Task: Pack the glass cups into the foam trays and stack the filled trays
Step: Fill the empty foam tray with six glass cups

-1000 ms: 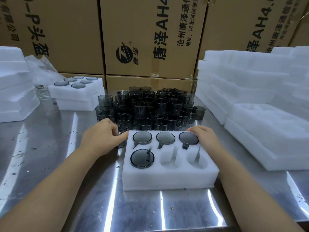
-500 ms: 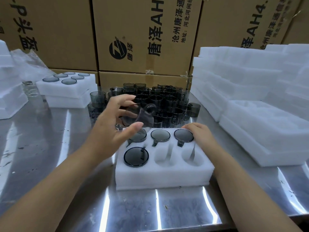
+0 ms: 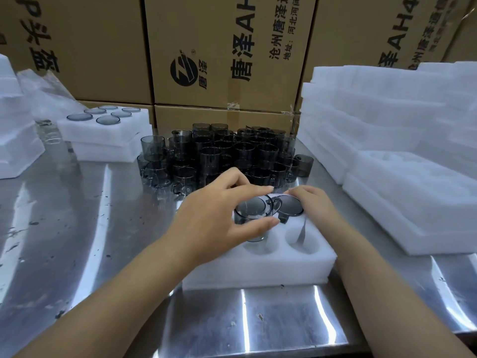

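A white foam tray [image 3: 268,267] lies on the steel table in front of me. My left hand [image 3: 216,220] grips a smoky grey glass cup [image 3: 254,215], upside down and partly lowered into the tray's front middle hole. My right hand [image 3: 316,210] rests on the tray's far right edge, fingers touching a packed cup [image 3: 290,209] in the back right slot. The front right hole [image 3: 300,240] holds nothing. My left hand hides the tray's left slots. A cluster of loose grey cups [image 3: 224,156] stands behind the tray.
Two stacked trays [image 3: 108,138], the top one filled with cups, sit at the back left. Piles of foam trays [image 3: 392,156] fill the right side, more foam [image 3: 15,130] the far left. Cardboard boxes [image 3: 227,52] wall off the back.
My left hand took a cup from the cluster, lifted it, turned it over and brought it down over the tray's front middle hole. My right hand stayed at the tray's far right edge.
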